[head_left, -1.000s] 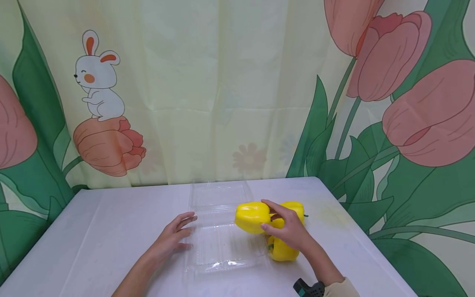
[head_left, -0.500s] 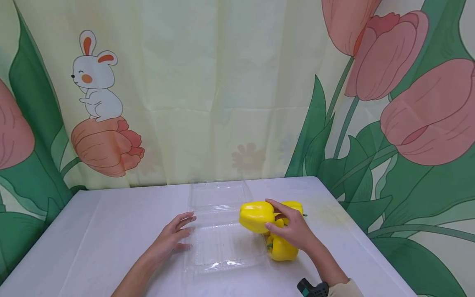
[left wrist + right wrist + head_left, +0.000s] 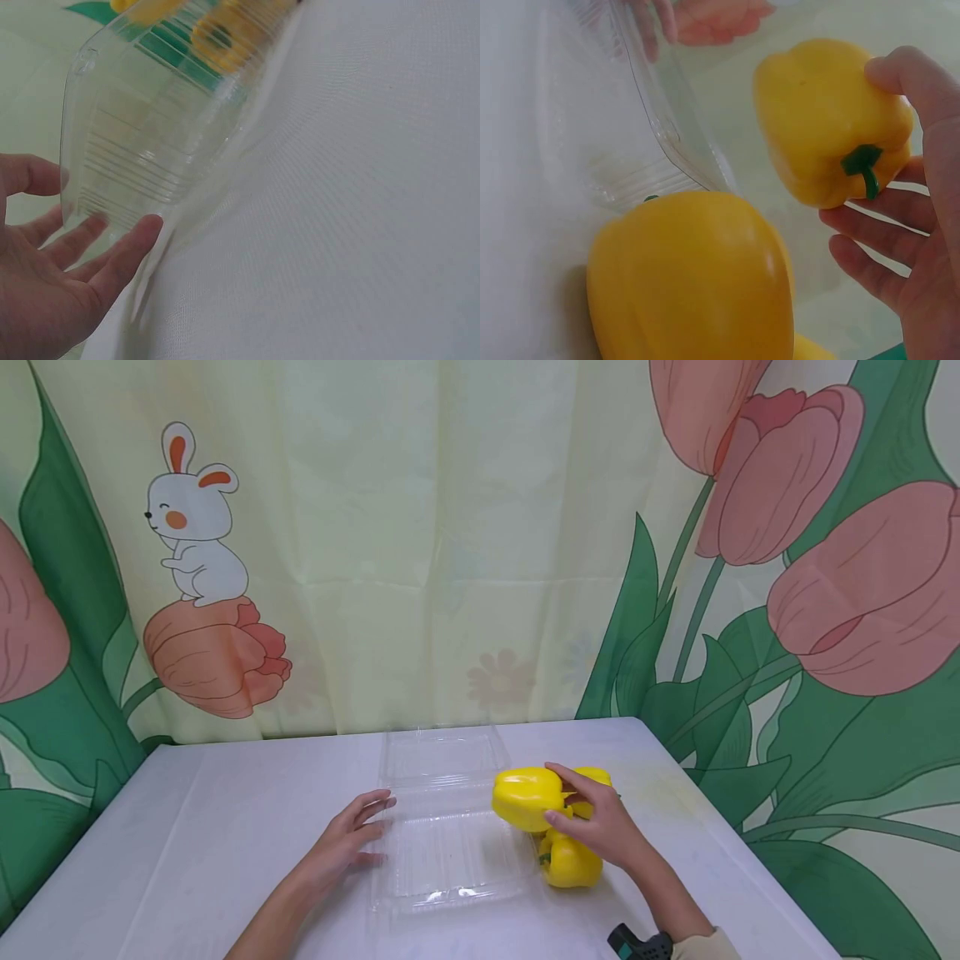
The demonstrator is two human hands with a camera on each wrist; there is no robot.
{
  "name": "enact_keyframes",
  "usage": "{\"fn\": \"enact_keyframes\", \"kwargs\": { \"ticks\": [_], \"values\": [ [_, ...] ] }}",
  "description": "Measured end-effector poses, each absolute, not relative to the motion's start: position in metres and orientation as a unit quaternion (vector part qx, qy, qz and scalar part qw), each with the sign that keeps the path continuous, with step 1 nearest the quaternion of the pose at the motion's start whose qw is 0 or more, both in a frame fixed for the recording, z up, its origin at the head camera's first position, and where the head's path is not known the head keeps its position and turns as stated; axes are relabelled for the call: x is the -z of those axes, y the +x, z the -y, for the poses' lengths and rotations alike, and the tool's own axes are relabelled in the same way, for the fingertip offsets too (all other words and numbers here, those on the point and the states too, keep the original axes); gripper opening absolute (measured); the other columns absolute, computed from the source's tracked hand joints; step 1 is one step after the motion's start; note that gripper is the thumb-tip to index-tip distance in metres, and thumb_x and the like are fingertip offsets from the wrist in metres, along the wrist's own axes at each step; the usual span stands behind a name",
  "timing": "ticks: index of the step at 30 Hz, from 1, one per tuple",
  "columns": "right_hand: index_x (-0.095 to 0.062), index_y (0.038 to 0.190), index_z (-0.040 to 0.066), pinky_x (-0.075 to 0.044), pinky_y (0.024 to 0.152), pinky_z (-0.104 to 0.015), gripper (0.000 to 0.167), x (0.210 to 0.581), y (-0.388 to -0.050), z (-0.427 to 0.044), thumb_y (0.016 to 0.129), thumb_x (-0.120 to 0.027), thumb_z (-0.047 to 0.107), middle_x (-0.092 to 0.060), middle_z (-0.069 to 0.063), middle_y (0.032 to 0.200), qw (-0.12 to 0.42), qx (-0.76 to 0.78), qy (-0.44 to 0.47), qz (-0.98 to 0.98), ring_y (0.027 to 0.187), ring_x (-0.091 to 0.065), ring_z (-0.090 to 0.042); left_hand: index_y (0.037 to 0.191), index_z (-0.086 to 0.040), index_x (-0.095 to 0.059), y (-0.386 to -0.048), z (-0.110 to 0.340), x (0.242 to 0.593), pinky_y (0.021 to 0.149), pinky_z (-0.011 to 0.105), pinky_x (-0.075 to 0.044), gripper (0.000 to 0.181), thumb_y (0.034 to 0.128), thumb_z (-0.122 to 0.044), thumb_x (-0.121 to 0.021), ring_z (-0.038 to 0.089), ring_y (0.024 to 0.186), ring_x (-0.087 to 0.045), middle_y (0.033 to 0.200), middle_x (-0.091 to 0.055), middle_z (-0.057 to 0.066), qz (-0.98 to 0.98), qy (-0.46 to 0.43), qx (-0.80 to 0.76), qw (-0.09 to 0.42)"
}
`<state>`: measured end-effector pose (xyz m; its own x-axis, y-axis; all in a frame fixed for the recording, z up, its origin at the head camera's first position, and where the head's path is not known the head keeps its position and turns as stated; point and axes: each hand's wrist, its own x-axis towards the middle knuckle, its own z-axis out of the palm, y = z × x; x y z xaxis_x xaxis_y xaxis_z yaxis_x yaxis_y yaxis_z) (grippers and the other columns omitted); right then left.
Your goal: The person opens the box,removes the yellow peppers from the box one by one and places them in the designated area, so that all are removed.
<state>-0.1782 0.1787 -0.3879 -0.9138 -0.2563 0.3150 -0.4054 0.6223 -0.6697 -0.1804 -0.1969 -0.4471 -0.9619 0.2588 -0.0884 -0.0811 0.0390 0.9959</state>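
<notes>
My right hand (image 3: 596, 818) holds a yellow bell pepper (image 3: 527, 798) by its stem end, between thumb and fingers. The pepper is raised over the right side of a clear plastic clamshell box (image 3: 457, 852), whose lid lies folded back. In the right wrist view the green stem of the held pepper (image 3: 817, 112) faces the palm. A second yellow pepper (image 3: 572, 860) rests on the table beside the box, and another yellow pepper (image 3: 597, 777) is partly hidden behind my right hand. My left hand (image 3: 348, 833), fingers spread and slightly bent, is at the box's left rim.
A white cloth covers the table (image 3: 225, 827). Behind it hangs a curtain (image 3: 450, 568) printed with tulips and a rabbit. A black device (image 3: 637, 943) is strapped to my right wrist.
My right hand has shifted slightly to the right with the held pepper, covering more of the pepper behind it. The left hand and the box look almost unmoved.
</notes>
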Motion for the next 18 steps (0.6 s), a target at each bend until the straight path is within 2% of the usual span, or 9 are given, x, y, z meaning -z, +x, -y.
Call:
{"fn": "enact_keyframes", "kwargs": {
  "ticks": [8, 13, 18],
  "values": [
    [-0.051, 0.140, 0.014, -0.057, 0.087, -0.035, 0.062, 0.388, -0.176, -0.188, 0.084, -0.073, 0.028, -0.065, -0.005, 0.121, 0.106, -0.391, 0.181, 0.896, 0.099, -0.061, -0.016, 0.148, -0.011, -0.031, -0.180, 0.197, 0.446, 0.083, 0.039, -0.055, 0.052, 0.0978, -0.009, -0.047, 0.039, 0.135, -0.038, 0.155, -0.033, 0.015, -0.712, 0.060, -0.688, 0.123],
    [-0.050, 0.140, 0.011, -0.057, 0.087, -0.033, 0.062, 0.388, -0.176, -0.192, 0.085, -0.072, 0.026, -0.065, -0.006, 0.122, 0.106, -0.397, 0.185, 0.892, 0.100, -0.061, -0.017, 0.148, -0.011, -0.031, -0.179, 0.197, 0.445, 0.084, 0.040, -0.055, 0.052, 0.0979, -0.009, -0.047, 0.039, 0.136, -0.038, 0.156, -0.032, 0.015, -0.713, 0.061, -0.688, 0.124],
    [-0.050, 0.141, 0.013, -0.057, 0.088, -0.033, 0.061, 0.389, -0.175, -0.195, 0.085, -0.072, 0.027, -0.064, -0.006, 0.124, 0.097, -0.405, 0.185, 0.890, 0.102, -0.061, -0.018, 0.148, -0.012, -0.031, -0.178, 0.197, 0.445, 0.084, 0.040, -0.055, 0.053, 0.0979, -0.009, -0.047, 0.038, 0.136, -0.038, 0.156, -0.033, 0.014, -0.714, 0.060, -0.686, 0.124]
  ]
}}
